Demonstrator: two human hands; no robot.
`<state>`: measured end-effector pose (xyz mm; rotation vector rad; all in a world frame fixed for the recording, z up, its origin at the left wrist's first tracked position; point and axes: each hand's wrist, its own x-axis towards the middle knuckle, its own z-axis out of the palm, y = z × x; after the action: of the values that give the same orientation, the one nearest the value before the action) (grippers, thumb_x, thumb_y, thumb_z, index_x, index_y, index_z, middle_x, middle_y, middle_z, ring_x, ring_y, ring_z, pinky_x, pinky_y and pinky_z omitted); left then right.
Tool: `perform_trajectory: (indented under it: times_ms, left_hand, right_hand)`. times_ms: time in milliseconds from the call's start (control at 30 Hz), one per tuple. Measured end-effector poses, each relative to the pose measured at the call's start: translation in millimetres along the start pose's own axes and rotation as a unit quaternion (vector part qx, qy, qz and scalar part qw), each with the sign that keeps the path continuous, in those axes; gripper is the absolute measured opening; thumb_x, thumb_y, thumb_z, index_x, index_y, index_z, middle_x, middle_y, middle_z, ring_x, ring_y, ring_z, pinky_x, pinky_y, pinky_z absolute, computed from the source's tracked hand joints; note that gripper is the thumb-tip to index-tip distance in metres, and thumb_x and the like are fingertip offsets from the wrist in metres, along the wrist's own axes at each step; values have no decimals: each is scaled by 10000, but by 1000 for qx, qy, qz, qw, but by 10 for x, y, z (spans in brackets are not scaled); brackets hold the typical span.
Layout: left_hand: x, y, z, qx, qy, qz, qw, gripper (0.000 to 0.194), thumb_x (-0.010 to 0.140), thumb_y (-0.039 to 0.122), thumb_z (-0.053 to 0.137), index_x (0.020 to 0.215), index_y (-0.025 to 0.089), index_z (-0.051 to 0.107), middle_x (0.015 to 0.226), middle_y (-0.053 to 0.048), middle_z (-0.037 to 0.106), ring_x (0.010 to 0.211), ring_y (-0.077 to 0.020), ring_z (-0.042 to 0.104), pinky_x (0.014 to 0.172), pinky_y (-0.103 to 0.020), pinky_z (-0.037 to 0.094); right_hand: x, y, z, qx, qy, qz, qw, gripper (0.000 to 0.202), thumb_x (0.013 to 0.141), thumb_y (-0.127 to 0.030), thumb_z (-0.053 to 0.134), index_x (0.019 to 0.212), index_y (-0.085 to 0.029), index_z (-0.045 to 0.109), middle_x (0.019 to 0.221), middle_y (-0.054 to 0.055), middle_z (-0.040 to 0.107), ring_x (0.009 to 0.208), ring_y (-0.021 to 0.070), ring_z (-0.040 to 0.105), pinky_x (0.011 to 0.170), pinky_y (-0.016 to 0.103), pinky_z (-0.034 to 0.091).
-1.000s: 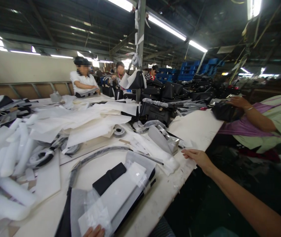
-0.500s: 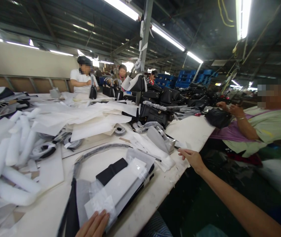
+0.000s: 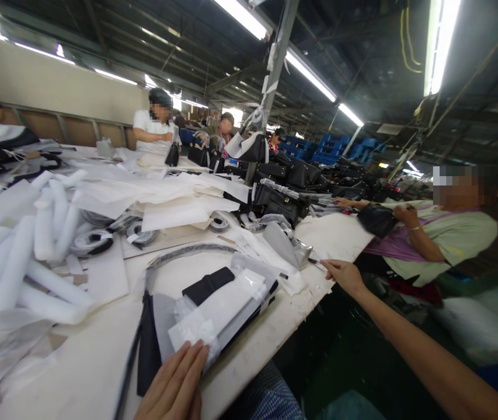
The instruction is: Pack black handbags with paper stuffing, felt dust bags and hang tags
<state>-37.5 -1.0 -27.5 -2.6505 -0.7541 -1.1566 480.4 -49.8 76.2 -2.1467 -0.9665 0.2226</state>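
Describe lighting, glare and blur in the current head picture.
In the head view, the upper-right tube light burns white, the floor sinks into darkness and the farther plastic packet glints; in the head view, the blue pallets look soft, the left hand clearer.

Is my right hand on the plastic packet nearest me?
No, the left hand touches that packet, while the right hand is by the table edge.

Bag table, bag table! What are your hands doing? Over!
Left hand resting on clear packet atop black bag. Right hand pinched near table edge, grip unclear. White foam rolls heaped left, apart from bag.
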Motion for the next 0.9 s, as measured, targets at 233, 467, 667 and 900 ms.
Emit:
perform_trajectory:
  times_ms: [233,467,667,900]
  left_hand:
    - [-12,8,21,-7,19,0,1000,503,881,108,553,1381,163,535,1355,-39,617,1271,-171,560,1204,-265,241]
    - [17,35,-9,15,18,3,1000,474,879,102,524,1349,153,559,1362,-39,612,1272,-174,559,1203,-287,243]
    - [18,18,1,12,30,6,999,472,872,95,523,1338,158,569,1344,-34,625,1257,-171,573,1192,-280,269]
    - [3,-13,43,25,37,26,999,435,869,129,540,1300,139,597,1348,-52,622,1248,-176,581,1206,-277,207]
  right_hand:
    - [-149,-67,219,42,29,41,998,512,683,-626,678,841,-146,764,600,59,676,584,204,654,497,280,483]
    - [-112,-25,390,45,55,52,996,485,669,-624,684,770,-155,751,626,78,698,618,221,684,520,287,511]
    - [-22,-51,170,-4,58,20,998,423,676,-591,669,768,-191,771,580,39,695,593,217,653,554,302,497]
    - [-103,-20,210,-16,53,7,998,433,739,-612,656,811,-200,768,607,26,699,612,211,663,561,294,505]
